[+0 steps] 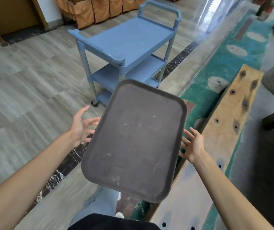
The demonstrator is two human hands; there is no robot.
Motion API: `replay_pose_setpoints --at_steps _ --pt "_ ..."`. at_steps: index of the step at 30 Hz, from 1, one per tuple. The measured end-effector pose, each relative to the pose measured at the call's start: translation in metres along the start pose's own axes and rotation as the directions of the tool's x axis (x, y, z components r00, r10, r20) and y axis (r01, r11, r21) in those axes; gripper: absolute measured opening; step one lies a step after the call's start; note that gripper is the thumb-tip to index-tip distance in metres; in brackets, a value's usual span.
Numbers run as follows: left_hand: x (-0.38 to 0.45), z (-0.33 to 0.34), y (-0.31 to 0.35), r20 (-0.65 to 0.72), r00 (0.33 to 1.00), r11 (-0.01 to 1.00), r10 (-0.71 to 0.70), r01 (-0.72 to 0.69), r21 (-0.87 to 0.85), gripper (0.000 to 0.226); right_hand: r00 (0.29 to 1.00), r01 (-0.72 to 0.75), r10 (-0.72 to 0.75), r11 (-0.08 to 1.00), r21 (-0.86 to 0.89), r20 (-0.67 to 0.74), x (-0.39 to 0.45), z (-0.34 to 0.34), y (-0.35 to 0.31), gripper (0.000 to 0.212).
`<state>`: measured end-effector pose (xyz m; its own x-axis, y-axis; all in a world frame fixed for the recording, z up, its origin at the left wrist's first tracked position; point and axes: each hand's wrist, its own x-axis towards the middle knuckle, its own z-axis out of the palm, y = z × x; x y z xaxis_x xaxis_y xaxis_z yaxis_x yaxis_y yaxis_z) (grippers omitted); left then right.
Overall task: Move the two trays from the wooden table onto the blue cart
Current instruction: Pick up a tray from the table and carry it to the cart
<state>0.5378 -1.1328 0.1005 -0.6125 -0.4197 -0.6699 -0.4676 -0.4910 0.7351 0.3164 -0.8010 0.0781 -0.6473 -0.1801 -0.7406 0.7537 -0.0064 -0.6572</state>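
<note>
I carry one dark brown rectangular tray [134, 140] in the air at the middle of the view, its long side pointing toward the blue cart [128, 40]. My left hand [82, 126] is at the tray's left edge and my right hand [193, 145] at its right edge. The fingers of both are spread and reach under the tray. The three-shelf cart stands ahead on the floor, and nothing lies on its top shelf. No second tray is in view.
A dark wooden surface [182, 196] and a pale knotted plank [232, 110] run along my right, beside a green patterned floor strip [219, 60]. Orange-covered chairs [91, 10] line the back wall. A wooden door [11, 12] is at the top left. Grey floor [25, 97] lies to the left.
</note>
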Motion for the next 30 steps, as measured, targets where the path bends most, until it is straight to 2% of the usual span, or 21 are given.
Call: replay_pose_setpoints --at_steps 5,12,24,30 --pt "0.068 0.020 0.050 0.063 0.998 0.999 -0.006 0.004 0.034 0.091 0.997 0.029 -0.027 0.999 0.020 -0.069 0.040 0.019 -0.046 0.041" --pt "0.166 0.048 0.127 0.103 0.995 0.999 -0.011 0.008 0.032 0.089 0.991 0.049 -0.046 0.999 0.017 -0.129 0.101 0.067 -0.126 0.028" --pt "0.269 0.081 0.241 0.157 0.987 0.998 0.039 -0.046 0.040 0.088 0.986 0.095 -0.102 0.994 -0.059 -0.128 0.201 0.124 -0.266 0.039" --pt "0.323 0.099 0.289 0.117 0.992 0.998 0.034 -0.039 0.039 0.085 0.990 0.092 -0.102 0.990 -0.104 -0.099 0.266 0.152 -0.328 0.046"
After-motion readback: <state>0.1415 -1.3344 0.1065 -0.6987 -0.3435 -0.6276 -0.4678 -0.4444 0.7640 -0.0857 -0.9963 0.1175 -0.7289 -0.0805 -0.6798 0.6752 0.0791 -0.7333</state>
